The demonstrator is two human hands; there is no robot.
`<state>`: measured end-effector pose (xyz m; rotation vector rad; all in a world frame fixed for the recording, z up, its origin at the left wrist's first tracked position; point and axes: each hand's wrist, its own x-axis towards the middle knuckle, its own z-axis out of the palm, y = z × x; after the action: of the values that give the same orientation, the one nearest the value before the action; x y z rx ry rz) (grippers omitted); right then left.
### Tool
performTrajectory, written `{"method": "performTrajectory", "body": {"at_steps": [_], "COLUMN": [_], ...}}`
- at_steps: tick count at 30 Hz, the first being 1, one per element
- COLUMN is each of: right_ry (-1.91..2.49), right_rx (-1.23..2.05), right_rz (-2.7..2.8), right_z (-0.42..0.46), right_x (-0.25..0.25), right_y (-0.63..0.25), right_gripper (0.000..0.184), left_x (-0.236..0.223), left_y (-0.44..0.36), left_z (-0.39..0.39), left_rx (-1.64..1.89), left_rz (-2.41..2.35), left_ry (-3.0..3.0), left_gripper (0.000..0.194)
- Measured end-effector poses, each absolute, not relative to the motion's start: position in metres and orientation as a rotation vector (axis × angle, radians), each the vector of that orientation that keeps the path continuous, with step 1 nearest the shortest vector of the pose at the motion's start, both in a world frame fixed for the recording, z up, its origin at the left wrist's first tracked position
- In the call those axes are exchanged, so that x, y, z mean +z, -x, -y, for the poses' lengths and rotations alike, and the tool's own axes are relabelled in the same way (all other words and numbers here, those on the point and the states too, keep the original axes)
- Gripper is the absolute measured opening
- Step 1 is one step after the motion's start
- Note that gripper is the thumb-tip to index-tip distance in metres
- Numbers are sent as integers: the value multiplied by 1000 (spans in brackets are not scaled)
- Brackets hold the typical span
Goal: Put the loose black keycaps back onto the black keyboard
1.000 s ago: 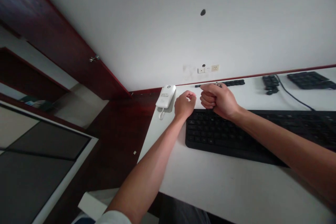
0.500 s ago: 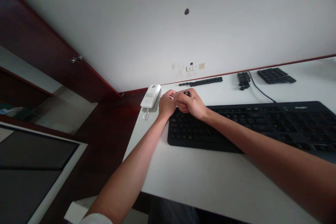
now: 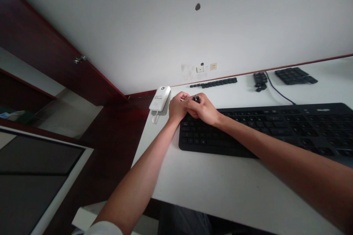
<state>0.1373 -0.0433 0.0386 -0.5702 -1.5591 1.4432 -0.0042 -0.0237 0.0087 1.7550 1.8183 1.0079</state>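
Observation:
My left hand (image 3: 177,108) and my right hand (image 3: 206,110) meet over the upper left end of a black keyboard (image 3: 217,143). Small black keycaps (image 3: 196,99) show in the curled fingers of my right hand. The fingers of my left hand are bent in and pressed against the right; what they pinch, if anything, is hidden. Part of the keyboard lies beneath my right forearm, and its right side shows sockets without caps.
Behind the keyboard lie a row of loose keycaps (image 3: 217,83), a small cluster of keycaps (image 3: 260,80) and a larger block of keycaps (image 3: 295,76). A cable (image 3: 278,91) runs back from the keyboard. A white power bank (image 3: 160,99) sits near the table's left edge.
The view has shifted slightly, so the table's things appear a little further right and higher. Both hands stay together at the same spot, with the keycaps in my right hand showing slightly more.

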Motion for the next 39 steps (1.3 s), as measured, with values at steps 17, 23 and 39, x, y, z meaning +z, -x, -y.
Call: {"method": "performTrajectory", "body": {"at_steps": [17,23,39], "right_ry": [577,575,553], "right_rx": [1398,1425,1794], "right_rz": [1607,1585,1203], "right_z": [46,45,25], "right_x": [33,33,28], "right_y": [-135,-135,-135], "right_gripper": [32,37,30], "left_x": [8,10,2], "left_y": [6,4,3], "left_z": [25,25,18], "left_rx": [1020,996,898], "left_rz": [-1795,-1797,-1987], "left_ry": [-1785,-1770,-1818], "left_gripper": [13,14,17]}}
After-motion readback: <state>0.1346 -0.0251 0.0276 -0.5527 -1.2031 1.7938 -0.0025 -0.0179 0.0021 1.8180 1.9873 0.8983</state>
